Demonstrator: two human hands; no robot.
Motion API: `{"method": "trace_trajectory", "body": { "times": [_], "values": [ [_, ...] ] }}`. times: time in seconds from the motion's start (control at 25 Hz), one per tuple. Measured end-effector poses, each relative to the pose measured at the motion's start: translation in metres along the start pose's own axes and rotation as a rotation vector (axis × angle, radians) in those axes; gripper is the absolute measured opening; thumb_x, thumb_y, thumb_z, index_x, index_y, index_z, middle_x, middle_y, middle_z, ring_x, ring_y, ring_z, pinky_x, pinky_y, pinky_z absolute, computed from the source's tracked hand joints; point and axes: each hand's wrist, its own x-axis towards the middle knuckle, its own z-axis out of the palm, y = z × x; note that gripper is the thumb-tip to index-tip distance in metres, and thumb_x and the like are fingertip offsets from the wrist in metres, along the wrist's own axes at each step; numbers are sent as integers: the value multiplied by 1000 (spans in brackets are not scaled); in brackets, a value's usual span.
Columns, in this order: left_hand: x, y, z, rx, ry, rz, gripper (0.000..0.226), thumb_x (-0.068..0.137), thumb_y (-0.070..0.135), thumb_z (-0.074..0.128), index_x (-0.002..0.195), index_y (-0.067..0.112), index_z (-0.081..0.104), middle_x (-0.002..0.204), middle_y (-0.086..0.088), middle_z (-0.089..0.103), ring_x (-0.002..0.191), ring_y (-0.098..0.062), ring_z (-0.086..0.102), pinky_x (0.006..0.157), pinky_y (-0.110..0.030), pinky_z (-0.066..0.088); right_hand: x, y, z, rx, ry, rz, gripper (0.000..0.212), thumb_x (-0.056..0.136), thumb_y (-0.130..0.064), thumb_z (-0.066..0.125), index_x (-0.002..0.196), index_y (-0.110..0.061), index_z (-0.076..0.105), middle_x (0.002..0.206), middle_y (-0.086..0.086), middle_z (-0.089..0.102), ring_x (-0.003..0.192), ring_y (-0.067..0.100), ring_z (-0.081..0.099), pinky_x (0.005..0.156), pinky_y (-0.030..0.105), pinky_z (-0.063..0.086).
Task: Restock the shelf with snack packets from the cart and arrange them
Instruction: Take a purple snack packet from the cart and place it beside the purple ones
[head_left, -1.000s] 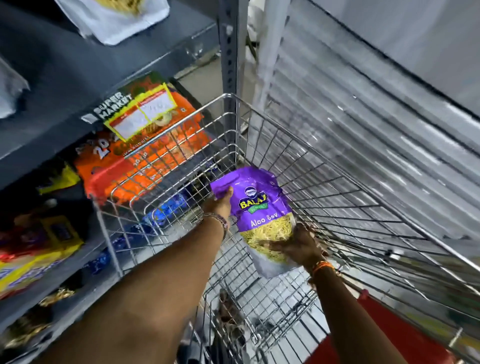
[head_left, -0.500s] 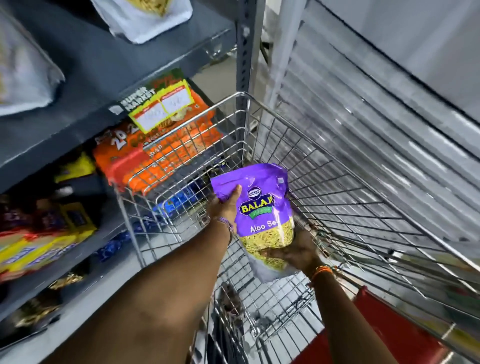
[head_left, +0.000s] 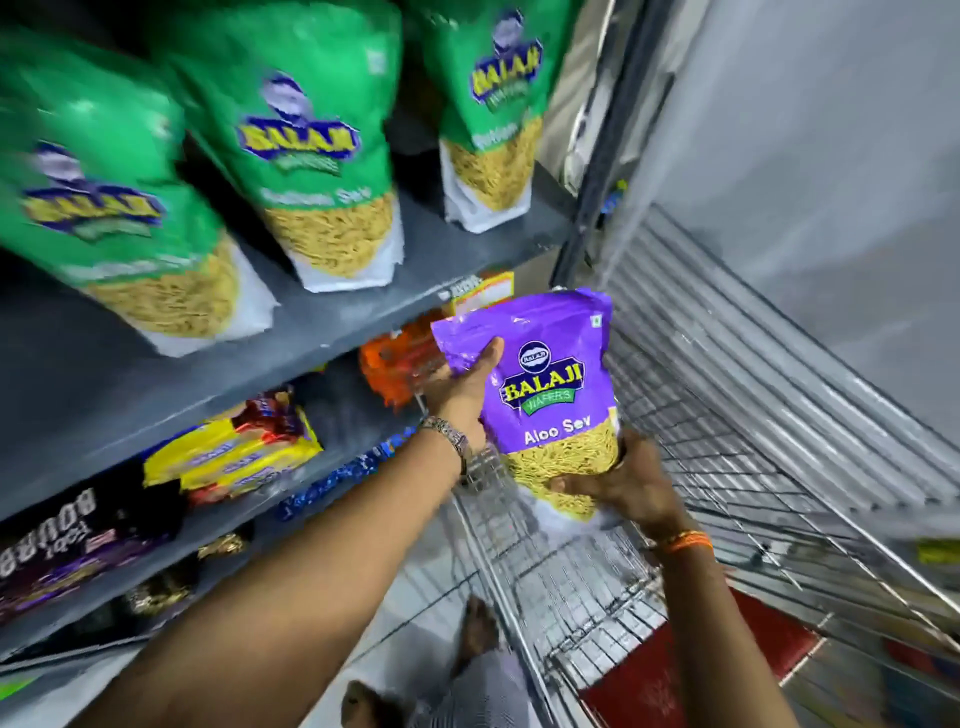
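Note:
A purple Aloo Sev packet (head_left: 545, 384) is held upright above the wire cart (head_left: 753, 467), just below the edge of the grey shelf (head_left: 332, 332). My left hand (head_left: 465, 392) grips its left side near the top. My right hand (head_left: 628, 486) holds its bottom right corner from below. Three green sev packets (head_left: 306, 140) stand on the grey shelf up and to the left of the purple one.
Lower shelves hold an orange packet (head_left: 395, 369), yellow packs (head_left: 234, 452) and dark biscuit packs (head_left: 62, 540). A grey upright post (head_left: 608, 171) stands at the shelf's right end. A metal shutter (head_left: 779, 364) and wall lie to the right. My feet (head_left: 467, 670) show below.
Both hands have lifted the purple packet up out of the cart toward the shelf. The view has tilted up, bringing the green packets on the shelf into sight.

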Motion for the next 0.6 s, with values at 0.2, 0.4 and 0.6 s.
{"method": "trace_trajectory", "body": {
  "times": [0.2, 0.4, 0.6],
  "values": [
    [-69, 105, -44, -118, -18, 165, 42, 64, 25, 89, 101, 10, 75, 111, -17, 75, 106, -38, 70, 87, -66, 52, -24, -92, 60, -10, -102, -184, 67, 47, -5, 102, 107, -16, 74, 103, 11, 82, 99, 39, 77, 86, 54, 63],
    [-127, 203, -144, -176, 100, 312, 54, 46, 30, 94, 94, 13, 78, 105, -17, 77, 103, -37, 71, 83, -67, 54, -32, -156, 168, -8, -348, -325, 63, 50, 5, 97, 107, -7, 73, 101, 12, 82, 90, 31, 79, 81, 46, 65],
    [-169, 283, -256, -200, 207, 499, 18, 73, 10, 83, 89, 7, 76, 82, -9, 79, 69, -21, 74, 78, -48, 61, -8, -199, 309, -36, -597, -440, 78, 54, 10, 94, 123, -7, 63, 113, 12, 79, 100, 27, 77, 90, 47, 63]
  ]
}}
